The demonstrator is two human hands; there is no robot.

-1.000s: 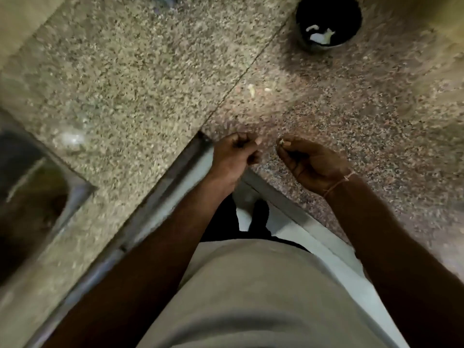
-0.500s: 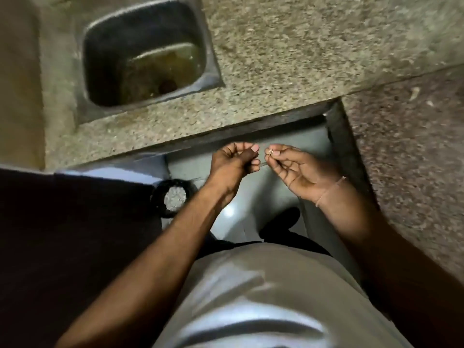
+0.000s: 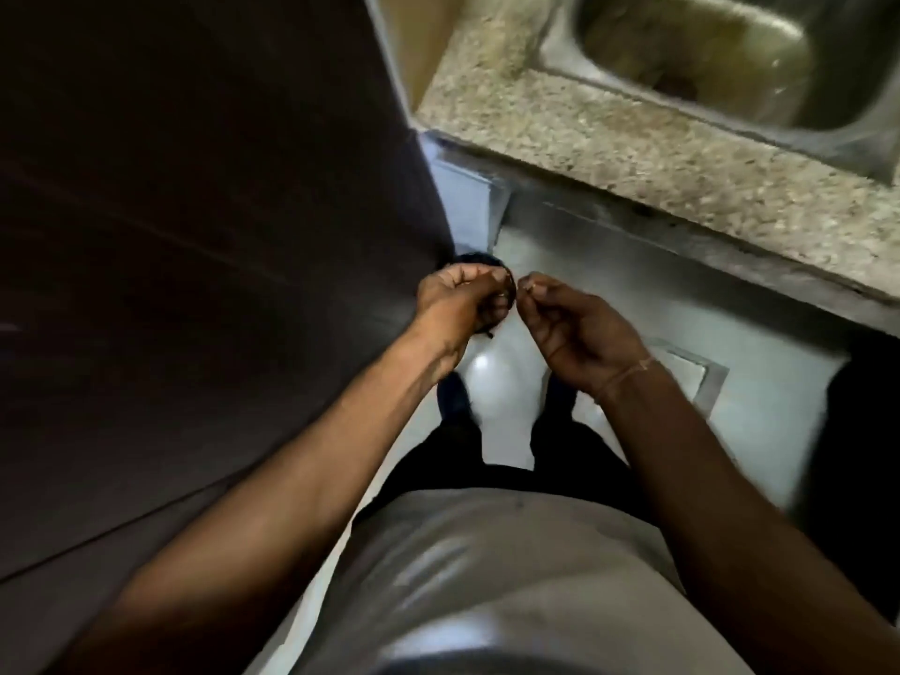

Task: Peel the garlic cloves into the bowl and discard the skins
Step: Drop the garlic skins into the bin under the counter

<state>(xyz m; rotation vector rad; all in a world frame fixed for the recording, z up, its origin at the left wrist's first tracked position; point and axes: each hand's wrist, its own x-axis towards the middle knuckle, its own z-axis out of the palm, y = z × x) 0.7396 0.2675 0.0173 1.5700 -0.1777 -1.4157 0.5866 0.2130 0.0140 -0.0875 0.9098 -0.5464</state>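
Head view, right hand [image 3: 579,328] grip pinching garlic clove [image 3: 532,286]; left hand [image 3: 462,304] curled

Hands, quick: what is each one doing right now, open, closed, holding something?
Left hand: fingers curled; whether they hold anything cannot be told.
Right hand: fingers pinch a small pale scrap, too small to identify.

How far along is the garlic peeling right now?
Nothing finished shows: no bowl or peeled cloves are in view. In hand: the right hand pinches a small pale scrap, seemingly garlic skin; the left hand is curled, contents unclear, above a dark round bin on the floor. Left: dropping the skins.
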